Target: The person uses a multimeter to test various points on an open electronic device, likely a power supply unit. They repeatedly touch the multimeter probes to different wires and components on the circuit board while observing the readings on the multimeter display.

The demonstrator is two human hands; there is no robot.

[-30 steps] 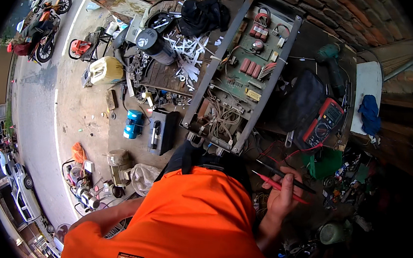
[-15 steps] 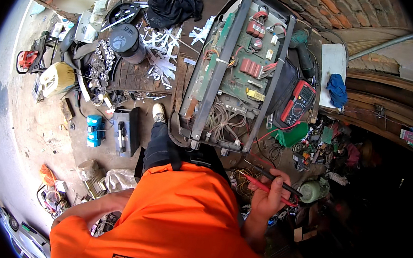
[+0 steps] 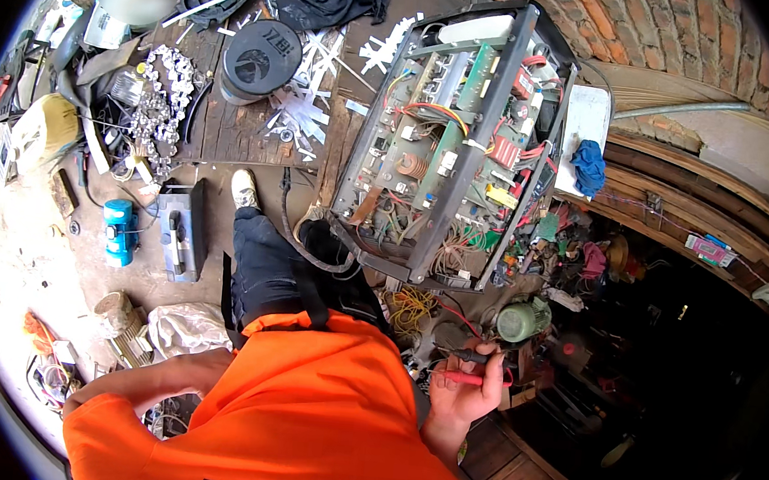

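Glare at left, deep shadow lower right

Through the head feed I have a slim red plastic test probe (image 3: pixel 462 378) and a slim black plastic test probe (image 3: pixel 468 355) together in the right grip (image 3: pixel 470 392), side by side, the black one above, both pointing left. Their fine tips are too small for me to make out, but both probes are clear of the long, dark metal-framed electronic chassis (image 3: pixel 456 178). That chassis sits uncovered at the right of the wooden worktop (image 3: pixel 229 140), slanting up to the right in my view, its near end extending past the worktop's front edge. Inside I see green circuit boards (image 3: pixel 453 145), a copper-coloured coil (image 3: pixel 414 165) and tangled wires.
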